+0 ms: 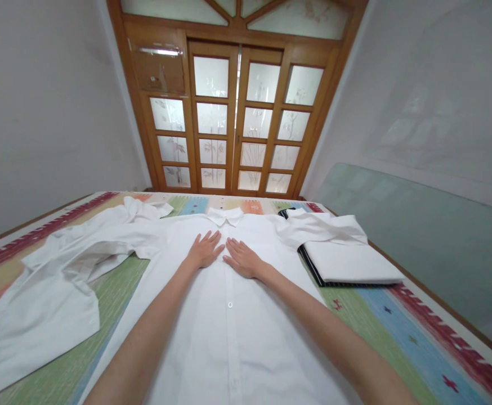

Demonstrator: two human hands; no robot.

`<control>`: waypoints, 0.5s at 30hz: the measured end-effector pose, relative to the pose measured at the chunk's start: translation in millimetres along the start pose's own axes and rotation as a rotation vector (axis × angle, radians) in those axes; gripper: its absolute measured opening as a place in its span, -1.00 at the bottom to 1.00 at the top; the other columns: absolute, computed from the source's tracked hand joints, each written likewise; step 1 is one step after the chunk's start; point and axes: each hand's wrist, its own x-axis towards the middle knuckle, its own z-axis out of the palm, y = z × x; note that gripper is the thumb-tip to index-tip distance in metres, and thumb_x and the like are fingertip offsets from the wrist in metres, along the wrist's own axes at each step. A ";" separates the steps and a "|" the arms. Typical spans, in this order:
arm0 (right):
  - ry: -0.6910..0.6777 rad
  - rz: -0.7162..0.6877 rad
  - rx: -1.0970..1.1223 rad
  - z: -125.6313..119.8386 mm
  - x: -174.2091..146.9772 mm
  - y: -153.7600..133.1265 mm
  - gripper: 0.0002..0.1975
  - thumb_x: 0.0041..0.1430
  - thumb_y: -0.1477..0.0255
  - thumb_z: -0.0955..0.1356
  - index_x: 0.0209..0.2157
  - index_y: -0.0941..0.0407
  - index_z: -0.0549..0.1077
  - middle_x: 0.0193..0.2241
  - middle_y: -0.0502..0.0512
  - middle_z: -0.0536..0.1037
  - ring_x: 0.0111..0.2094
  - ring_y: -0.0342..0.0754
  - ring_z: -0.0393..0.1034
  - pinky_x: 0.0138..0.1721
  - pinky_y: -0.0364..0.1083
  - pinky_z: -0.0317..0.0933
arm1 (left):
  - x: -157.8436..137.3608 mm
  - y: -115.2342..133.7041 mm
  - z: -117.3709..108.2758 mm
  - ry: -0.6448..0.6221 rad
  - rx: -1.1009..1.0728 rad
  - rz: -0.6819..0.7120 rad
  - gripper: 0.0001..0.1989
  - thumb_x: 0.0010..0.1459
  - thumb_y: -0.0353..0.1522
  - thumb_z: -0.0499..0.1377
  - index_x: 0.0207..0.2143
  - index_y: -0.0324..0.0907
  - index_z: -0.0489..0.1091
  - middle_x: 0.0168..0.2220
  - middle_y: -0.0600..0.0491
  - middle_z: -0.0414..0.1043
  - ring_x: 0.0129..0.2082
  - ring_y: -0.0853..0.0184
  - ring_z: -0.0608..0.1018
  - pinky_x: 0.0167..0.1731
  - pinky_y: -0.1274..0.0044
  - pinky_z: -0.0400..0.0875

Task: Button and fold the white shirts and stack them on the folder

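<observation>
**White Shirt (237, 329) Spread Flat Across Patterned Cover (351, 315)**

With the wearer facing twelve o'clock, loose white cloth (56, 292) lies crumpled at ten, reaching the shirt's near-left shoulder; whether it is one sleeve or partly a second garment cannot be told. Just short of twelve, the left hand (206, 250) rests palm down on the shirt's chest, fingers lightly spread, gripping nothing. The shirt itself runs from twelve back toward six, its collar (234, 216) topmost, a button (229, 305) showing on the front strip. The right hand (242, 259) lies just beside the left, equally flat, fingers extended, no cloth pinched. Between one and two, a rumpled sleeve (334, 226) lies over the far part of a folded white bundle (351, 263), with black striped fabric (310, 265) beneath.

The shirt looks light, soft and limp, likely to crease if dragged, hardly fragile. Its shoulders, either side of the collar, look the surest hold; the sleeve offers only floppy cloth.
</observation>
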 end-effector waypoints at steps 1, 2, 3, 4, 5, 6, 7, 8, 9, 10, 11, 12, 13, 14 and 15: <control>-0.008 -0.005 -0.006 -1.5 -4.6 2.1 -0.30 0.38 0.12 -0.02 0.32 0.34 0.05 0.33 0.36 -0.01 0.36 0.11 -0.18 0.32 0.13 -0.20 | -1.1 0.9 0.1 0.000 0.013 -0.015 -0.36 0.32 -0.08 -0.27 0.36 -0.15 -0.05 0.38 -0.02 -0.10 0.38 0.15 -0.04 0.29 0.13 -0.18; -0.022 -0.010 -0.015 -4.1 -9.3 5.0 -0.31 0.38 0.12 -0.01 0.32 0.32 0.06 0.33 0.35 0.01 0.36 0.11 -0.16 0.31 0.13 -0.18 | -2.3 1.8 0.1 0.003 0.024 -0.029 -0.34 0.32 -0.07 -0.27 0.36 -0.19 -0.06 0.38 -0.05 -0.13 0.38 0.15 -0.05 0.29 0.14 -0.19; -0.038 -0.013 -0.026 -8.1 -14.1 8.8 -0.33 0.38 0.13 0.01 0.31 0.31 0.08 0.33 0.34 0.04 0.35 0.12 -0.13 0.31 0.13 -0.16 | -3.5 2.5 0.0 0.008 0.032 -0.043 -0.32 0.32 -0.06 -0.28 0.36 -0.23 -0.08 0.38 -0.08 -0.16 0.38 0.16 -0.05 0.29 0.16 -0.18; -0.050 -0.011 -0.042 -13.7 -19.0 13.7 -0.35 0.38 0.14 0.04 0.30 0.29 0.11 0.32 0.32 0.08 0.34 0.13 -0.09 0.30 0.13 -0.14 | -4.6 3.2 -0.3 0.012 0.037 -0.055 -0.30 0.31 -0.04 -0.29 0.36 -0.26 -0.09 0.39 -0.11 -0.18 0.38 0.16 -0.05 0.29 0.17 -0.18; -0.054 -0.002 -0.062 -20.8 -24.1 19.7 -0.38 0.37 0.16 0.08 0.28 0.26 0.16 0.30 0.30 0.12 0.33 0.14 -0.04 0.29 0.13 -0.11 | -5.7 3.8 -0.7 0.016 0.038 -0.065 -0.28 0.31 -0.03 -0.29 0.36 -0.29 -0.09 0.39 -0.14 -0.20 0.38 0.15 -0.05 0.29 0.17 -0.17; -0.045 0.018 -0.088 -29.6 -29.5 26.9 -0.43 0.36 0.19 0.13 0.25 0.24 0.23 0.28 0.29 0.18 0.31 0.15 0.01 0.28 0.13 -0.09 | -6.7 4.2 -1.2 0.015 0.037 -0.072 -0.26 0.30 -0.01 -0.30 0.36 -0.29 -0.09 0.39 -0.15 -0.20 0.38 0.15 -0.05 0.29 0.16 -0.17; -0.017 0.043 -0.118 -39.8 -35.3 35.2 -0.48 0.33 0.24 0.18 0.20 0.22 0.29 0.25 0.28 0.24 0.29 0.15 0.06 0.27 0.13 -0.08 | -7.6 4.5 -1.6 0.011 0.036 -0.074 -0.25 0.29 0.01 -0.30 0.35 -0.29 -0.08 0.38 -0.15 -0.19 0.38 0.14 -0.05 0.29 0.16 -0.18; 0.024 0.078 -0.152 -51.2 -41.4 44.5 -0.53 0.30 0.29 0.22 0.17 0.20 0.34 0.23 0.28 0.29 0.27 0.14 0.10 0.27 0.11 -0.07 | -8.3 4.7 -2.0 0.003 0.035 -0.076 -0.24 0.29 0.02 -0.30 0.35 -0.28 -0.07 0.38 -0.14 -0.18 0.38 0.13 -0.06 0.29 0.15 -0.18; 0.069 0.114 -0.192 -63.5 -47.9 54.7 -0.55 0.26 0.35 0.25 0.14 0.21 0.36 0.21 0.27 0.32 0.25 0.13 0.14 0.26 0.09 -0.05 | -8.9 4.8 -2.2 -0.004 0.034 -0.078 -0.24 0.29 0.02 -0.30 0.35 -0.26 -0.06 0.38 -0.12 -0.17 0.38 0.13 -0.06 0.29 0.14 -0.19; 0.122 0.156 -0.234 -76.3 -54.9 65.5 -0.56 0.24 0.39 0.26 0.13 0.23 0.37 0.18 0.28 0.35 0.22 0.13 0.17 0.25 0.07 -0.03 | -9.2 4.7 -2.2 -0.007 0.033 -0.080 -0.25 0.28 0.03 -0.30 0.35 -0.24 -0.06 0.38 -0.11 -0.16 0.38 0.12 -0.06 0.29 0.13 -0.20; 0.175 0.206 -0.275 -89.2 -62.4 76.6 -0.56 0.22 0.42 0.26 0.11 0.26 0.38 0.15 0.30 0.38 0.19 0.12 0.21 0.23 0.05 -0.01 | -9.3 4.5 -1.9 -0.007 0.031 -0.081 -0.26 0.29 0.02 -0.30 0.36 -0.22 -0.06 0.38 -0.10 -0.15 0.38 0.12 -0.06 0.29 0.13 -0.20; 0.230 0.266 -0.312 -101.8 -70.3 87.9 -0.58 0.21 0.44 0.26 0.09 0.27 0.39 0.13 0.32 0.41 0.16 0.12 0.23 0.21 0.04 0.02 | -9.2 4.2 -1.4 -0.004 0.028 -0.081 -0.27 0.29 0.01 -0.29 0.35 -0.21 -0.05 0.38 -0.09 -0.15 0.38 0.12 -0.06 0.29 0.13 -0.20; 0.281 0.332 -0.353 -113.7 -78.6 99.3 -0.58 0.20 0.45 0.25 0.07 0.29 0.39 0.10 0.33 0.42 0.14 0.14 0.23 0.18 0.04 0.04 | -9.0 3.7 -0.6 0.000 0.025 -0.080 -0.29 0.30 0.00 -0.29 0.35 -0.19 -0.04 0.38 -0.08 -0.14 0.38 0.12 -0.05 0.29 0.13 -0.20; 0.318 0.389 -0.401 -124.6 -87.2 110.6 -0.59 0.20 0.46 0.25 0.06 0.29 0.39 0.09 0.36 0.42 0.13 0.16 0.23 0.16 0.05 0.06 | -8.7 3.2 0.2 0.005 0.022 -0.077 -0.31 0.31 -0.03 -0.30 0.35 -0.18 -0.04 0.38 -0.08 -0.13 0.38 0.12 -0.05 0.28 0.13 -0.19; 0.344 0.445 -0.455 -134.1 -95.9 121.5 -0.59 0.19 0.46 0.25 0.06 0.30 0.38 0.09 0.38 0.41 0.12 0.18 0.23 0.14 0.07 0.07 | -8.4 2.7 1.0 0.011 0.020 -0.074 -0.33 0.31 -0.05 -0.30 0.35 -0.18 -0.03 0.38 -0.08 -0.12 0.37 0.12 -0.04 0.28 0.12 -0.18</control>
